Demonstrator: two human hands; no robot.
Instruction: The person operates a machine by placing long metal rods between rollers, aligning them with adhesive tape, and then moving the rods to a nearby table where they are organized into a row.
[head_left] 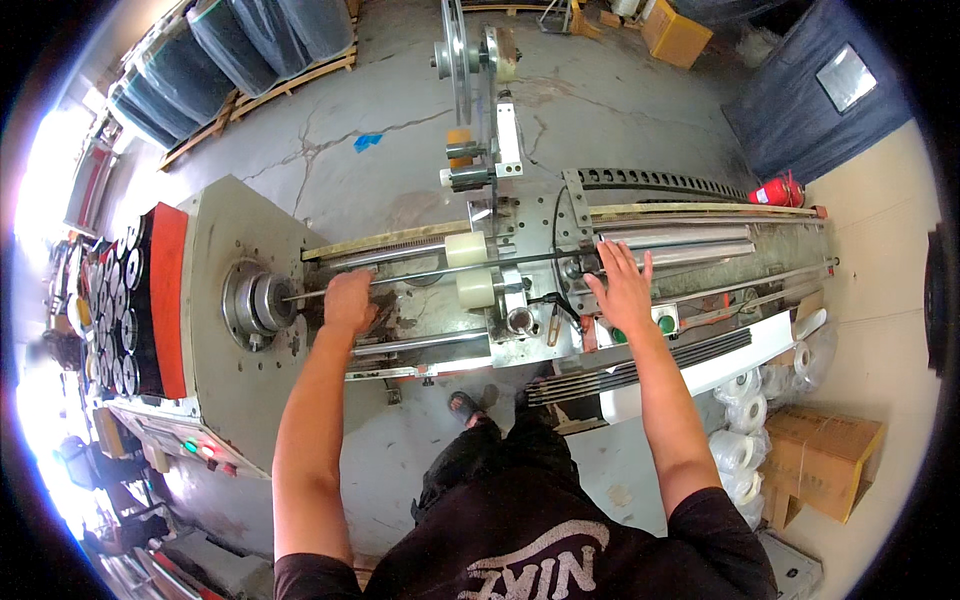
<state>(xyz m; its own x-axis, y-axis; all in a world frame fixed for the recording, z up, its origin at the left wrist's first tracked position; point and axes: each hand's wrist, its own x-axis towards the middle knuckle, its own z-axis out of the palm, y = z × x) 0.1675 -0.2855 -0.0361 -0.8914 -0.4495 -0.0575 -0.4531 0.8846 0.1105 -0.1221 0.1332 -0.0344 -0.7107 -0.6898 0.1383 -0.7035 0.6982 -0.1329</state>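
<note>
A long thin dark rod (530, 259) lies across the machine, its left end at the round metal chuck (272, 301). My left hand (350, 303) is closed around the rod a little right of the chuck. At the rod's other end, my right hand (622, 288) has its fingers stretched out over a dark metal block (577, 266) on the carriage. Whether its palm presses on the rod's end cannot be seen. Between my hands, the rod passes by two cream rollers (475, 290). Below them sits the metal carriage plate (535, 222) with bolt holes.
Several dark rods (640, 370) lie on a white-edged rest near my right forearm. Green buttons (667, 324) sit by my right wrist. A fire extinguisher (777, 190) is at the far right, cardboard boxes (822, 455) at the near right. The grey machine housing (235, 225) stands left.
</note>
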